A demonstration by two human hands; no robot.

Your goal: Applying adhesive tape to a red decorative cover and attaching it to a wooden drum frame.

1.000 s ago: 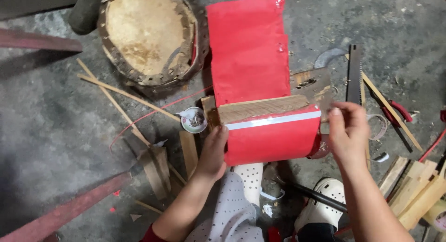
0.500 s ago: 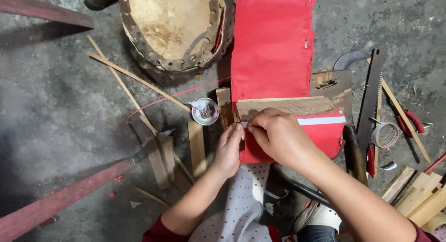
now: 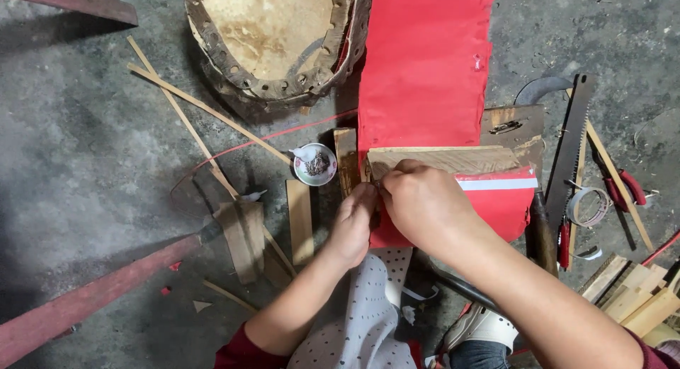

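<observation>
A wooden board (image 3: pixel 443 159) is laid across a red cloth (image 3: pixel 425 64) on the concrete floor (image 3: pixel 85 149), just right of the middle of the view. The cloth runs from the top edge down under the board and is seen again below it, where a white strip (image 3: pixel 496 184) crosses the red. Both hands are met at the board's left end. The right hand (image 3: pixel 425 206) is laid over the board's near-left corner, its fingers curled together; what is pinched under them cannot be told. The left hand (image 3: pixel 352 224) is pressed against the cloth's left edge just beside the right hand, fingers bent and closed at the same spot; whether anything is held is hidden.

Just left of the hands a small bowl (image 3: pixel 315 163) of dark bits is seen, with an upright wood block (image 3: pixel 346 160) between it and the cloth. Flat wood slats (image 3: pixel 300 220) lie nearby, and thin sticks (image 3: pixel 205 110) run slantwise to the upper left. A round hide-covered frame (image 3: pixel 273 36) is set at the top. To the right are found a handsaw (image 3: pixel 570 153), a tape roll (image 3: pixel 588 206), red-handled pliers (image 3: pixel 627 185) and stacked wood pieces (image 3: pixel 637 298). A red beam (image 3: pixel 92 298) crosses the lower left.
</observation>
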